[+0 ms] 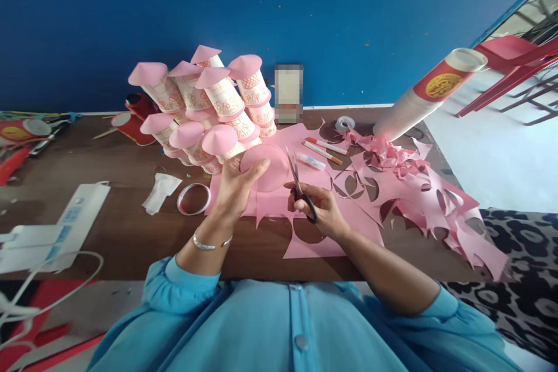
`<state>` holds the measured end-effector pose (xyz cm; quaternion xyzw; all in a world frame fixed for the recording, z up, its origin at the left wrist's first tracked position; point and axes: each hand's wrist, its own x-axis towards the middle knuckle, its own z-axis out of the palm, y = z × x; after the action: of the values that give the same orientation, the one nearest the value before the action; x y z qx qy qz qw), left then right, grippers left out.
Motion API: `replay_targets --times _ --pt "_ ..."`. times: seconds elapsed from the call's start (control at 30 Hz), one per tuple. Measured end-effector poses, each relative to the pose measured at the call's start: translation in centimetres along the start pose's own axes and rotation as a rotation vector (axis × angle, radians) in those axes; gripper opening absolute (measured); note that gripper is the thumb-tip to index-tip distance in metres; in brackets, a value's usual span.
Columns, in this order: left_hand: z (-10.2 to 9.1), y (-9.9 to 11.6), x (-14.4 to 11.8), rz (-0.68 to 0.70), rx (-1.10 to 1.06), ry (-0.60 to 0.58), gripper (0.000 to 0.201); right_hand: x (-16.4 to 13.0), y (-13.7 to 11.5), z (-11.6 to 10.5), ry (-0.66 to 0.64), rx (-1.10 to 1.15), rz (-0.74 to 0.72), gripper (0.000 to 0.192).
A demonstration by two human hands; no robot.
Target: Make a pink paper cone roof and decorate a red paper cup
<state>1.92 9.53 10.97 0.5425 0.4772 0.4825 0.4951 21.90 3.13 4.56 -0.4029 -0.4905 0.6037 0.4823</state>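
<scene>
Centrally, a pink paper circle [267, 167] is pinched at its near-left edge by the left hand [235, 186], fingers closed on it so that it is held flat and raised towards the camera, apparently to present its edge to the blades. Just right of those fingers, scissors [300, 186] are gripped by the right hand [320, 209] — fingers clamped through the black handles, blades slightly parted and pointed up beside the circle's right edge. Under both hands pink sheets [322, 244] with round holes are spread on the brown table [131, 238]; further right, scraps [436, 197] are heaped. Beyond the fingers, cups with pink cone tops [204, 110] are stacked. Whether the blades touch the circle cannot be told — the thumbs are partly hidden.
</scene>
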Motion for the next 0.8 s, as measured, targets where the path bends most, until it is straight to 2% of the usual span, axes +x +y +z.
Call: replay_targets --times 0.1,0.3,0.53,0.8 --pt "0.3 0.2 -0.1 0.013 0.042 0.025 0.033 -0.1 0.3 0.2 0.003 -0.028 -0.03 0.068" --pt "0.9 -0.9 -0.4 0.007 -0.045 0.08 0.028 -0.3 0.4 0.3 0.021 -0.07 -0.038 0.07" --pt "1.1 -2.1 -0.5 -0.022 -0.11 0.038 0.027 -0.2 0.5 0.6 0.023 -0.074 -0.047 0.067" --pt "1.0 -2.4 -0.6 -0.009 -0.02 0.047 0.03 -0.2 0.0 0.6 0.023 -0.076 -0.022 0.063"
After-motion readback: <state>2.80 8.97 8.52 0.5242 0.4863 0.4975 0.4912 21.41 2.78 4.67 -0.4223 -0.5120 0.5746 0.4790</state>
